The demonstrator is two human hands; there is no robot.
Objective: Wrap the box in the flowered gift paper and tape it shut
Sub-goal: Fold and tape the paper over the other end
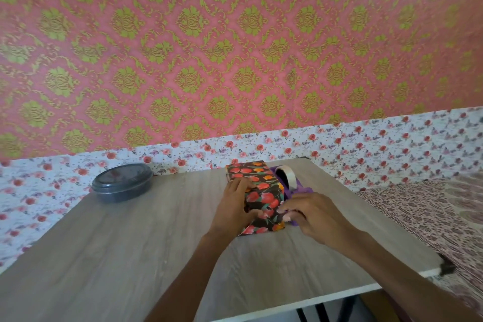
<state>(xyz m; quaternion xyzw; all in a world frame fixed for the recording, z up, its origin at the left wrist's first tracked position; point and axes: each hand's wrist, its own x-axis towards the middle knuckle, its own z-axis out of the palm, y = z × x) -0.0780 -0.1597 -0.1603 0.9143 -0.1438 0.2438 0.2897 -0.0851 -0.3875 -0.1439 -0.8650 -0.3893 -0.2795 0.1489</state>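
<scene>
The box point(254, 185), a long rectangular carton, lay near the far edge of the pale wood-grain laminate table point(125, 248), its length running away from the person. Well apart to its left sat a round dark-grey plastic container point(122, 182) with its lid on. Touching or just beside the box's right side stood a purple plastic tape dispenser point(277, 174) carrying a white roll of tape point(287, 176).

The flowered gift paper point(264, 198), black with red and orange tulips, already covered the top, the sides and the far end of the box as far as the view showed, so the main wrap looked done. The near end seemed unfinished: a triangular flap point(257, 229) of the paper lay spread out on the table below that end, not yet folded up.

The left hand point(232, 210) clasped the box from its left side, fingers curled over the top edge and thumb round the near end, steadying it. The right hand point(315, 217) had its fingers bunched together at the near right corner, where the paper met the front of the dispenser; whether they pinched the paper fold or a strip of tape could not be made out.

By this reading, folding the last flap and taping it remained.
</scene>
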